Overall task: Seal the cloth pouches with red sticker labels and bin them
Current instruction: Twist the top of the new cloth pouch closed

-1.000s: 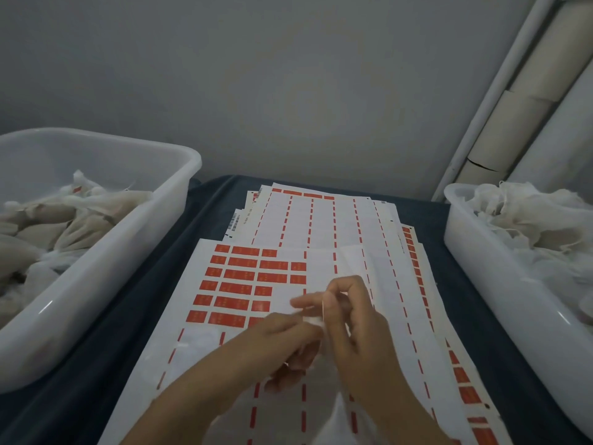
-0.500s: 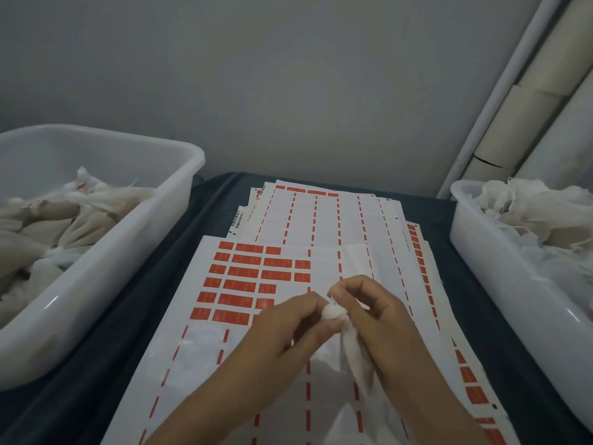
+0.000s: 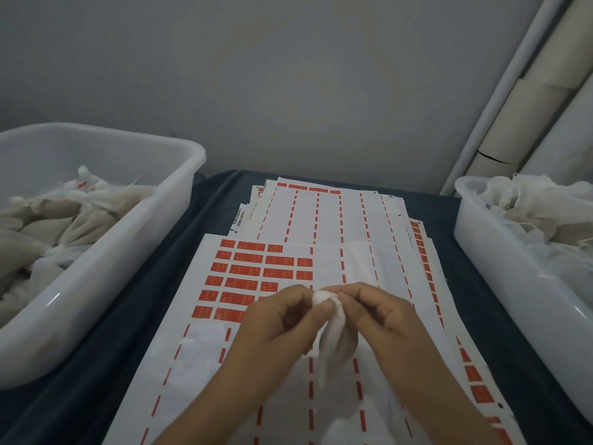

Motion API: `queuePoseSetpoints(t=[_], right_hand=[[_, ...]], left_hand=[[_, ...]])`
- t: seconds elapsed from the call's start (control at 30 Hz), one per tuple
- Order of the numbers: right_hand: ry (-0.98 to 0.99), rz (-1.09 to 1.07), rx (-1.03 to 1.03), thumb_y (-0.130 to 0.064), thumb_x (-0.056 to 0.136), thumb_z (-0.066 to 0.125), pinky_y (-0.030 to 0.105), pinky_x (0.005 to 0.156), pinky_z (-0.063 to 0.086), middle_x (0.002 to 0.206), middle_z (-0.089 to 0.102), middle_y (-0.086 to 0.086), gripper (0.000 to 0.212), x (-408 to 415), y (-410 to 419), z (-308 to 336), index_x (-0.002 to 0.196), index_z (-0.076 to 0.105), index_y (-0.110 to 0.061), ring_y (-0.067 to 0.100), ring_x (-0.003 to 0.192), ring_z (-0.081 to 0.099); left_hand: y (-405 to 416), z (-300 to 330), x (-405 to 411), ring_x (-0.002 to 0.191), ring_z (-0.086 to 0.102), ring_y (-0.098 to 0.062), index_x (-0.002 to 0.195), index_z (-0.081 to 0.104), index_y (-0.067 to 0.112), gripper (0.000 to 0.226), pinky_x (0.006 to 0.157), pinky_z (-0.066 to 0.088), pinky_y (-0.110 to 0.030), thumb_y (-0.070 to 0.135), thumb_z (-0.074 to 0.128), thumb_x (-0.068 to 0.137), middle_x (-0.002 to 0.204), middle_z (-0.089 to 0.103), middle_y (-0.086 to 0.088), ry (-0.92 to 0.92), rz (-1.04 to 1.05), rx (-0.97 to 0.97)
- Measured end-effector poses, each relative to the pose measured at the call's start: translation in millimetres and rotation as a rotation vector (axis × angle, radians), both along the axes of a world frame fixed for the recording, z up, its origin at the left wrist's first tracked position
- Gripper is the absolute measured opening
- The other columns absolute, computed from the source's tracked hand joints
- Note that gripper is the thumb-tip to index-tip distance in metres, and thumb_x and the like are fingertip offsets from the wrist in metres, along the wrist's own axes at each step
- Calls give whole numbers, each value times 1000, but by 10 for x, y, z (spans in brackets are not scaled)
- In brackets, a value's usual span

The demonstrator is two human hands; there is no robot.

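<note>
Your left bin (image 3: 106, 284) holds plump filled pouches, one showing a red label; your right bin (image 3: 500, 284) holds loose, crumpled white cloth. Both bins run off the frame's edges, so their full loads stay hidden. Over the sticker sheets (image 3: 256, 274) on the dark surface (image 3: 134, 332), your left hand (image 3: 276, 326) and right hand (image 3: 378, 316) each keep a pinching grip on the gathered neck of a cloth pouch (image 3: 333, 345). Its lower body blurs out below your wrists.

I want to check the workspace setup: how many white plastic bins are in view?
2. One white plastic bin stands at the left of the dark table; the other white plastic bin stands at the right, partly cut off.
</note>
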State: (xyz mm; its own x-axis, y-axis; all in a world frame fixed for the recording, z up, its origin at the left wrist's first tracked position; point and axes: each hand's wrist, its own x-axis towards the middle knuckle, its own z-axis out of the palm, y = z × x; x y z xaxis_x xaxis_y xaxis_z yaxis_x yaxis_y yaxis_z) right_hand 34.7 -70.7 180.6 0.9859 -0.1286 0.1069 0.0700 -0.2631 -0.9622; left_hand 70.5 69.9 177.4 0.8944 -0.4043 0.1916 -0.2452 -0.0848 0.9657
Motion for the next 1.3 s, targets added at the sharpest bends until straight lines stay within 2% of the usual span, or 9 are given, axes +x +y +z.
queuePoseSetpoints(t=[0.2,0.47,0.63,0.83,1.0,1.07,1.17,1.23,1.3], right_hand=[[41,66,-27,-37,64,60,15,82,52,97,70,-16,32,8,-47,28,96,64,-33,2,92,64],[140,11,70,-44,67,52,-1,59,43,81,67,-23,28,-1,-38,62,88,65,-29,-9,80,60],[324,48,181,-45,67,55,8,65,50,90,70,-11,39,-5,-83,53,95,69,-22,10,91,64],[462,271,445,-33,76,57,19,70,48,69,64,-5,22,-64,-71,161,72,74,-19,4,66,60],[427,117,419,-37,69,59,22,73,50,76,66,-4,31,-43,21,68,88,69,-15,12,75,59],[384,46,359,-42,65,58,24,81,51,80,70,-8,36,-31,41,27,89,69,-19,15,83,62],[329,-32,271,-49,65,55,25,88,50,85,71,-14,37,-22,63,-6,89,69,-25,13,89,66],[286,-64,231,-51,66,53,15,76,51,81,70,-18,36,-23,71,-25,90,68,-27,7,84,66],[250,-84,207,-50,65,51,8,65,50,77,68,-18,34,-27,77,-32,88,67,-29,5,82,64]], left_hand=[[54,8,39,57,58,3,80,61,30,22,54,47,-8,44,51,65,60,62,20,26,-76,18],[46,36,36,52,61,-4,75,59,27,11,52,50,-11,33,52,68,59,64,19,-104,-2,-11],[14,13,-4,50,58,-3,78,54,29,11,50,47,-9,36,50,70,56,61,18,-127,23,-13],[23,42,57,45,54,-7,88,44,14,28,47,47,-15,31,57,69,53,60,2,153,-12,-225],[31,-30,91,57,57,-10,91,55,28,34,54,46,-18,38,65,61,76,68,8,428,-1,-320],[51,-44,114,60,59,-9,92,55,35,33,62,47,-22,47,67,63,80,66,17,350,117,-253],[64,-29,70,69,60,-6,80,55,35,18,57,50,-13,49,61,72,80,63,18,-133,305,-125],[20,-21,12,74,59,-1,78,52,41,10,58,47,-5,47,58,71,70,61,19,-404,278,1],[-30,-36,-22,77,58,3,83,51,44,14,59,45,-1,47,60,72,69,55,30,-477,217,68]])
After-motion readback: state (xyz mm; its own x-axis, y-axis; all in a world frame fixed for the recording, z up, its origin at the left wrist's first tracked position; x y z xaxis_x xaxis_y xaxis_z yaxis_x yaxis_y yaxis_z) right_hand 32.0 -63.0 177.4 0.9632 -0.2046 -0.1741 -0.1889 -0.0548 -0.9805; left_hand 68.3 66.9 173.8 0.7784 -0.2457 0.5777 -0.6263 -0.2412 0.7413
